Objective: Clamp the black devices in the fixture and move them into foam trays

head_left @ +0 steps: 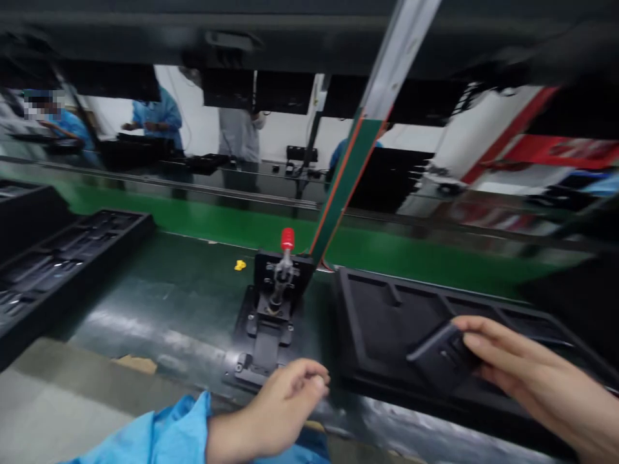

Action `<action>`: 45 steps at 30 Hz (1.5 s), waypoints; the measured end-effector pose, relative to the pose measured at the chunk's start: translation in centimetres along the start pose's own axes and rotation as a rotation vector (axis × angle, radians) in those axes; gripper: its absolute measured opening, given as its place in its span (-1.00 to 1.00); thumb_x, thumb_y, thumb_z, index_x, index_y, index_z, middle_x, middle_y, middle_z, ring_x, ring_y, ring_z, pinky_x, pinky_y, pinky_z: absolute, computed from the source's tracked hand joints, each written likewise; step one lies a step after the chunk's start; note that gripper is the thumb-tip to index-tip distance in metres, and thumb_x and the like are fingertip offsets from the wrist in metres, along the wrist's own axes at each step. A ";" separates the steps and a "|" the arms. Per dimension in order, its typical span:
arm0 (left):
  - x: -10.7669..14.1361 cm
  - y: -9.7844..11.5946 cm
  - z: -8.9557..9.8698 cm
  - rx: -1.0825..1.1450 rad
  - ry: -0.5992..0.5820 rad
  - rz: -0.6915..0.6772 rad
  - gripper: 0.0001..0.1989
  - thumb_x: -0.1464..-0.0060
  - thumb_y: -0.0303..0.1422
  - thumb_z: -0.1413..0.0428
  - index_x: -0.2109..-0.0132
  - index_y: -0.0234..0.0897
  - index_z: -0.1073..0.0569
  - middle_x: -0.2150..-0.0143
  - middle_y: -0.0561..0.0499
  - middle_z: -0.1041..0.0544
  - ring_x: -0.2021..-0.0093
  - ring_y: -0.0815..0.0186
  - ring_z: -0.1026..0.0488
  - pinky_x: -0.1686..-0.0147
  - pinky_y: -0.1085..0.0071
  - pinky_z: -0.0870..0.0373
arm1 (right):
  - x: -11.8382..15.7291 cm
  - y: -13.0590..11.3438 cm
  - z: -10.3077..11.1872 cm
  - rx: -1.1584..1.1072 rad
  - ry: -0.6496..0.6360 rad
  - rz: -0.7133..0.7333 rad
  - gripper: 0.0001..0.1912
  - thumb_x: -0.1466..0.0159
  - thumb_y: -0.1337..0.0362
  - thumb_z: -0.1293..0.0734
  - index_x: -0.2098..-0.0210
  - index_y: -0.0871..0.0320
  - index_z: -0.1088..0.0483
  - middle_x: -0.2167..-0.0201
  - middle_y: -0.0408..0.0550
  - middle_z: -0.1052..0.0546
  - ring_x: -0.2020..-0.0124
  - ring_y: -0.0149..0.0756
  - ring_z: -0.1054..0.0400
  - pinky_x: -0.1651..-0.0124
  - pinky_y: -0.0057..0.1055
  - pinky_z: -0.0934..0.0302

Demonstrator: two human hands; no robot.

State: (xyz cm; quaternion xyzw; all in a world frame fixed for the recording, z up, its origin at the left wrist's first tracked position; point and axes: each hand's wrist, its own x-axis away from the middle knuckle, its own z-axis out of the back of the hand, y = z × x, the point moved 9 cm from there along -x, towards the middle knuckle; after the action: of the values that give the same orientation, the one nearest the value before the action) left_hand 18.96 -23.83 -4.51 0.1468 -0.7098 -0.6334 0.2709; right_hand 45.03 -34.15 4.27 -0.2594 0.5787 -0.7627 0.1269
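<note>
My right hand (512, 361) pinches a flat black rectangular part (445, 357) between thumb and fingers, tilted above the near side of a black compartment tray (351, 322). My left hand (285, 403) is closed, its fingers curled in with nothing showing between them. It is beside the front end of a black toggle clamp fixture (268, 345). The fixture's red-tipped handle (287, 240) stands upright. A blue sleeve (169, 432) covers my left forearm.
Another black tray (97, 258) at the left holds several dark parts with shiny spots. A small yellow piece (240, 265) lies on the green bench (188, 290) behind the fixture. A slanted metal post (353, 161) rises beyond it. Several people work across the far bench (242, 187).
</note>
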 end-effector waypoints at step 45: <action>-0.5 -4.4 10.7 -0.491 0.042 0.425 -0.54 -0.09 -0.19 0.05 0.70 -0.29 -0.23 0.79 0.17 -0.21 0.74 0.48 -0.15 0.62 0.52 -0.09 | 6.6 12.7 -22.6 0.278 -0.553 0.095 -0.57 0.05 -0.01 -0.32 0.30 0.16 -0.38 0.45 -0.04 -0.48 0.69 -0.40 -0.24 0.68 -0.49 -0.07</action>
State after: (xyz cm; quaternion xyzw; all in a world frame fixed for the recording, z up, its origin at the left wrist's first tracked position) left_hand 12.69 -15.48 -9.41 -0.0613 -0.5450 -0.7117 0.4390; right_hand 25.91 -22.77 -10.57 -0.4099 0.4238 -0.7284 0.3491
